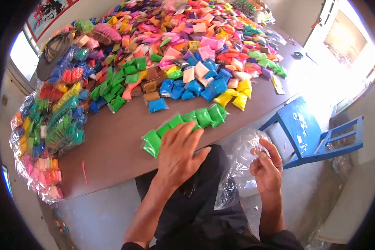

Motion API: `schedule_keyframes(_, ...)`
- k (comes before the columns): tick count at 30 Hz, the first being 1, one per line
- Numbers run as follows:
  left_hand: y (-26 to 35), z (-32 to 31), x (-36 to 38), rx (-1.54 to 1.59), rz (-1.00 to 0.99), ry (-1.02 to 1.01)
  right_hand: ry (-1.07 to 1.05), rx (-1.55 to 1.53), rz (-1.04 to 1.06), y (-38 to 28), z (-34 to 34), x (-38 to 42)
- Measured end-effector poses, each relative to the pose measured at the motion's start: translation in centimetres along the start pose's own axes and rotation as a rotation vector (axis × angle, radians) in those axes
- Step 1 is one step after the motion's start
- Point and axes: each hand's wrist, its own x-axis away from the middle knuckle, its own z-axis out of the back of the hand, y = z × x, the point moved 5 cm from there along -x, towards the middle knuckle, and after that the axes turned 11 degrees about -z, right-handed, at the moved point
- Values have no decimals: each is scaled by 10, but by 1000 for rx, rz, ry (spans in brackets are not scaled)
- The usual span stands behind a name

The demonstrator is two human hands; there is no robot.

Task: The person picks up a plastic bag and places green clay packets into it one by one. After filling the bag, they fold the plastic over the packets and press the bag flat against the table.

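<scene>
My left hand (180,152) reaches over the front edge of the table, fingers apart, its fingertips right at a row of small green packets (203,118). The packets lie side by side in clear wrappers, and the hand covers part of the row. Pinched between the thumb and fingers of my right hand (268,168) is a clear plastic bag (240,171). It hangs crumpled above my lap, to the right of the green row.
A large heap of colourful packets (171,37) covers the far part of the brown table (112,154). Blue packets (157,105) and yellow ones lie at its near edge. Filled clear bags (64,125) line the left side. A blue chair (298,129) stands at right.
</scene>
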Motion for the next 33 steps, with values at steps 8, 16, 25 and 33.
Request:
schedule_keyframes(8, -19, -132, -68, -122, -256, -244, 223, 40, 52, -11, 42, 19)
schedule_keyframes(16, -39, -123, -38, -209, -211, -148, 286, 22, 53, -12, 67, 21)
schedule_keyframes(25, -94, -23, 52, -253, -190, -141, 251, 84, 69, -10, 43, 9)
schedule_keyframes(33, -162, 51, 119, -323, -98, -121, 200, 448, 260, -50, -17, -1)
